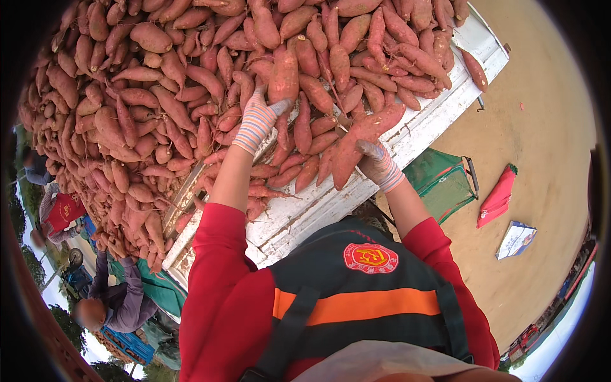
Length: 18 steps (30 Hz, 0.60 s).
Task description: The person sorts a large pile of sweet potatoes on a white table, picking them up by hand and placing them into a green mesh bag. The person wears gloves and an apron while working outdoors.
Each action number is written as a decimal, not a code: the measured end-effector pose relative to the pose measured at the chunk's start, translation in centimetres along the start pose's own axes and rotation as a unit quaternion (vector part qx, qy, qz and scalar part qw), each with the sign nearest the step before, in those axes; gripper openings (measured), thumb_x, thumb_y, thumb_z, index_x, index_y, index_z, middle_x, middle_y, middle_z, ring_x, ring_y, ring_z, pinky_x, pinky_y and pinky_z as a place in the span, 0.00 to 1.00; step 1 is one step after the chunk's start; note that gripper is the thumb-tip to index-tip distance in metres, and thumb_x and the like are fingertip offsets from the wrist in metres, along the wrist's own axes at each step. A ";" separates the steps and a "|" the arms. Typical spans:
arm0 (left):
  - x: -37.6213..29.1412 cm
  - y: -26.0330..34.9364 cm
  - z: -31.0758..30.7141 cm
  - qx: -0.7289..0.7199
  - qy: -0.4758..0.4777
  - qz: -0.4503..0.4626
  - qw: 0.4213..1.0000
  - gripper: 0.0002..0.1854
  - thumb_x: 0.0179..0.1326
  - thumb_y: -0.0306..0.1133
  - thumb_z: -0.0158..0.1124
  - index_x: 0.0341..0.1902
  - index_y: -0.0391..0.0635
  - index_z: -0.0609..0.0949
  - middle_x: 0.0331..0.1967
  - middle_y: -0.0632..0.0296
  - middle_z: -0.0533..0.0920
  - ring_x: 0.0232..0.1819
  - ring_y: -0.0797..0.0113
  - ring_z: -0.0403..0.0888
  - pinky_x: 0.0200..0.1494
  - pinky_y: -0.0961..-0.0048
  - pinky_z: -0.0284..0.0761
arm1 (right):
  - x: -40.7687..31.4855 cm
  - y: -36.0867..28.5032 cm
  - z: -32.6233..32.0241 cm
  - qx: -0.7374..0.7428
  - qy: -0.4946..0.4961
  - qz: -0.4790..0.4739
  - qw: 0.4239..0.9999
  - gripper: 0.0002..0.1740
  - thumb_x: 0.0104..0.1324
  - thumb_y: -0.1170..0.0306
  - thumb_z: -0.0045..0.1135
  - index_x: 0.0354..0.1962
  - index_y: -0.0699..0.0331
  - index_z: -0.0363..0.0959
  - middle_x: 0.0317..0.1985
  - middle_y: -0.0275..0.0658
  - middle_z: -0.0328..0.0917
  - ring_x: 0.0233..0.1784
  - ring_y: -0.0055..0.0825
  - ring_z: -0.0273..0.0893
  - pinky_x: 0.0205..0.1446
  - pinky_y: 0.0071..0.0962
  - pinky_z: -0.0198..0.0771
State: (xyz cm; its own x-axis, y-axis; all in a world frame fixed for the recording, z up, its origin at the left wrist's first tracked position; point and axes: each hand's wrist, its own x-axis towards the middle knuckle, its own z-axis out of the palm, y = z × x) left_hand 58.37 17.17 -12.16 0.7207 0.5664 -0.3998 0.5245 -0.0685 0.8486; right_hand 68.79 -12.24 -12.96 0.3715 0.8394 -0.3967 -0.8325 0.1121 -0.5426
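My left hand (260, 117), in a striped knit glove, grips the lower end of a thick sweet potato (284, 79) at the edge of the heap. In my right hand (379, 164), gloved the same way, is a large, long sweet potato (365, 143) slanting over the white side panel of a truck bed (305, 215). The fingers of the right hand are partly hidden beneath it. Smaller sweet potatoes (303, 126) lie between my two hands. A big heap of sweet potatoes (148, 95) spreads across the bed beyond my left hand.
Below the panel, to the right, is a green mesh container (441, 184). A red mesh sack (497, 196) and a white printed bag (516, 240) lie on the ground. One sweet potato (473, 70) rests on the panel edge. Co-workers (121, 296) stand at the left side, one with hands on the heap.
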 end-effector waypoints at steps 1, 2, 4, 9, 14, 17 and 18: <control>-2.9 0.3 2.9 0.058 -0.020 0.040 0.997 0.45 0.55 0.39 0.77 0.73 0.30 0.68 0.60 0.41 0.81 0.58 0.55 0.82 0.64 0.65 0.77 | 0.3 -0.2 -0.1 0.014 -0.011 -0.007 1.000 0.53 0.54 0.52 0.79 0.71 0.61 0.60 0.65 0.37 0.71 0.70 0.37 0.69 0.78 0.41 0.61; -5.1 0.5 4.9 0.113 -0.081 0.054 0.989 0.45 0.55 0.40 0.77 0.73 0.30 0.69 0.62 0.40 0.80 0.62 0.55 0.80 0.67 0.64 0.74 | 0.7 -0.3 -0.3 0.026 0.002 0.009 1.000 0.56 0.53 0.49 0.80 0.72 0.61 0.59 0.68 0.39 0.69 0.72 0.37 0.67 0.80 0.43 0.59; -6.4 0.8 6.8 -0.019 -0.219 0.033 0.975 0.36 0.63 0.38 0.72 0.71 0.33 0.74 0.57 0.45 0.83 0.59 0.62 0.82 0.64 0.69 0.75 | 0.8 -1.0 -1.4 0.076 0.019 0.033 0.996 0.58 0.52 0.45 0.80 0.72 0.61 0.59 0.70 0.40 0.68 0.73 0.38 0.66 0.81 0.44 0.58; 3.3 0.6 2.4 0.007 0.065 0.051 0.997 0.28 0.63 0.46 0.70 0.61 0.39 0.83 0.60 0.43 0.82 0.64 0.50 0.79 0.69 0.64 0.70 | -1.6 -1.5 -4.4 0.125 0.003 0.013 0.992 0.59 0.56 0.34 0.70 0.71 0.65 0.60 0.70 0.46 0.67 0.73 0.42 0.67 0.80 0.45 0.59; 11.4 -0.9 0.2 0.356 0.125 -0.042 0.925 0.41 0.62 0.56 0.63 0.73 0.43 0.72 0.71 0.42 0.73 0.69 0.38 0.71 0.75 0.52 0.63 | -4.3 0.0 -5.3 0.109 0.060 0.056 0.991 0.59 0.56 0.37 0.72 0.71 0.67 0.60 0.70 0.46 0.68 0.73 0.41 0.67 0.80 0.45 0.59; 8.3 -2.4 0.7 0.368 0.042 0.038 0.928 0.42 0.59 0.56 0.65 0.74 0.44 0.72 0.72 0.41 0.71 0.69 0.37 0.71 0.75 0.54 0.63 | -6.0 0.2 -5.7 0.103 0.070 0.075 0.989 0.61 0.54 0.38 0.74 0.72 0.67 0.58 0.69 0.45 0.68 0.73 0.40 0.67 0.81 0.43 0.57; 6.7 -2.8 0.4 0.432 -0.026 0.080 0.898 0.41 0.60 0.55 0.65 0.74 0.44 0.72 0.71 0.41 0.72 0.69 0.36 0.70 0.75 0.54 0.64 | -6.8 0.0 -6.0 0.100 0.070 0.089 0.989 0.61 0.53 0.38 0.74 0.73 0.67 0.58 0.70 0.45 0.67 0.73 0.40 0.66 0.81 0.43 0.56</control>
State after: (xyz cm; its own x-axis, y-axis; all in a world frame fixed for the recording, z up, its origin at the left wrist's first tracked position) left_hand 61.92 20.78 -17.33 0.8264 0.4546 -0.3321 0.5522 -0.7698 0.3202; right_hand 68.70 -21.08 -14.71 0.2538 0.7757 -0.5779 -0.9491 0.0845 -0.3035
